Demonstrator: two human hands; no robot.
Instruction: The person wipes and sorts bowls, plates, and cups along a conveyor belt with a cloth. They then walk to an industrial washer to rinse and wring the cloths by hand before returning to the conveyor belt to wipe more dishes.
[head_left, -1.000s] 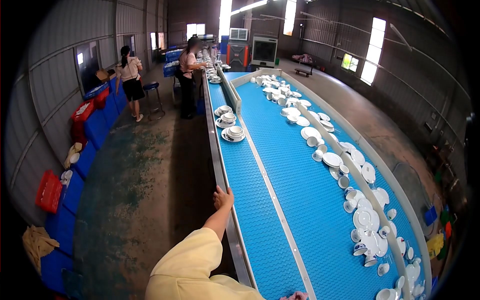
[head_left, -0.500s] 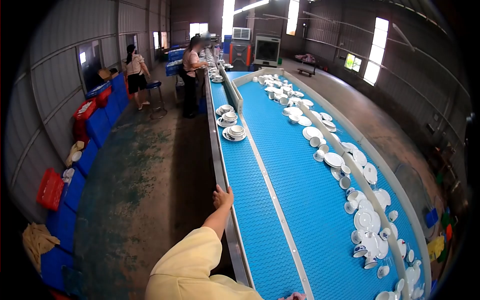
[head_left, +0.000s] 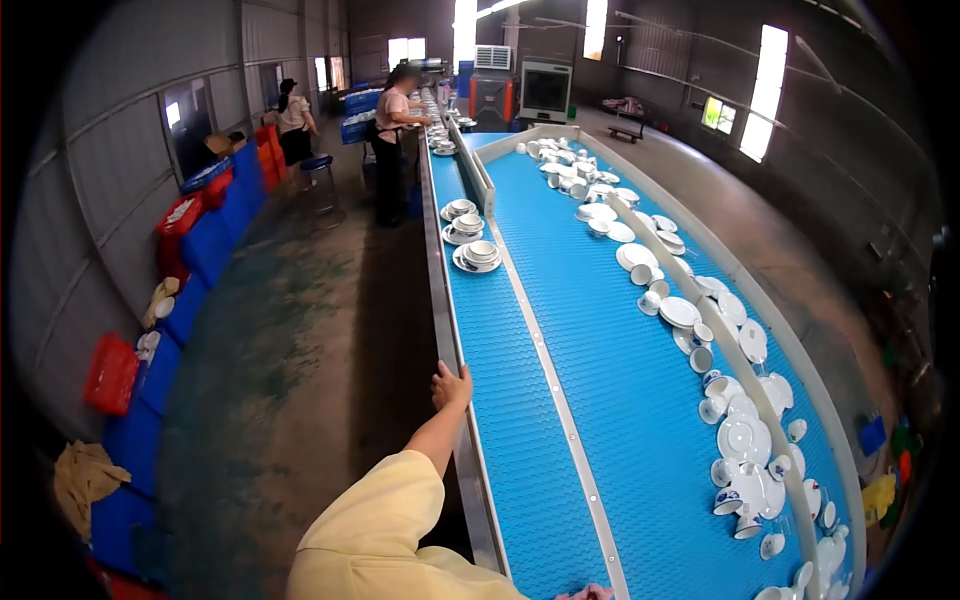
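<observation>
My left hand (head_left: 452, 386) rests on the metal side rail (head_left: 437, 290) of a blue conveyor belt (head_left: 560, 400). Its fingers are apart, with no loose thing in them. At the bottom edge, only a small pinkish part of my right hand (head_left: 586, 593) shows above the belt, and its fingers cannot be made out. Ahead of my left hand, a stack of white bowls on a plate (head_left: 479, 256) stands on the narrow left lane. Two similar stacks are just behind it. White plates (head_left: 744, 437) and cups (head_left: 712, 409) lie scattered along the belt's right side.
A pale divider strip (head_left: 545, 360) runs along the belt; a raised barrier (head_left: 735, 350) crosses the dishes. One person (head_left: 393, 140) stands at the lane's far end, another (head_left: 294, 125) near a stool (head_left: 318, 165). Blue crates (head_left: 185, 310) and a red crate (head_left: 112, 374) line the left wall.
The view has shifted slightly, so the belt and dishes sit a little further right. My left hand stays on the rail. The far-left person has moved nearer the stool, uncovering red crates.
</observation>
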